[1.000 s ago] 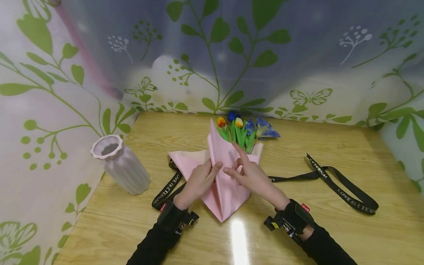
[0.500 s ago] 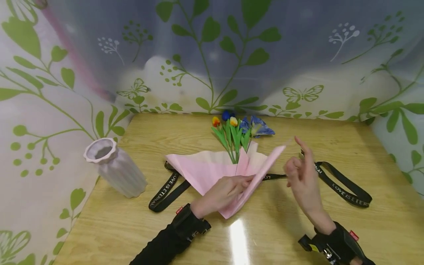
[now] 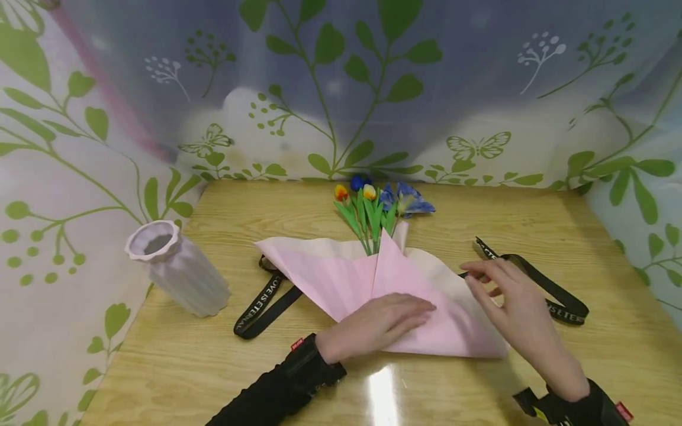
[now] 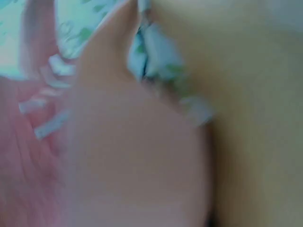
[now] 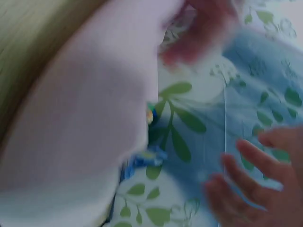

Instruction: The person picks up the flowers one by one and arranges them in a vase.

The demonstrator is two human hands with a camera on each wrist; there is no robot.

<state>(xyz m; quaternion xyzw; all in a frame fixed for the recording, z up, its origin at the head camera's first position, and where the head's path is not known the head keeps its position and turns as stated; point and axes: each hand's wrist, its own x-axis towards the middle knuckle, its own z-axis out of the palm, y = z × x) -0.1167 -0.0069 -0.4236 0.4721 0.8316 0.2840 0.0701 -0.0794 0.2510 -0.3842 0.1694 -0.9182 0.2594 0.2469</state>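
On the yellowish wood-grained table [image 3: 154,373], a broad pink-and-cream wrapping-paper sheet [image 3: 405,275] is lying folded, probably light, springy, easily creased, best held by its edges. The left hand [image 3: 380,322] is resting on it, the right hand [image 3: 519,305] hovering near; neither is grasping anything. Slim green-leaved tulips [image 3: 367,219] are protruding, likely bendable.

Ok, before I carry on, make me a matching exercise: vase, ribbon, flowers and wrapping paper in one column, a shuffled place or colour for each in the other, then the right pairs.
Things:
1. vase
2. ribbon
3. flowers
4. wrapping paper

Places and colours:
A. black, with pale lettering
B. pink, partly covered by the left hand
C. furthest left of the four, pale and ribbed
D. orange, whitish and blue heads

Right pairs: 1-C, 2-A, 3-D, 4-B
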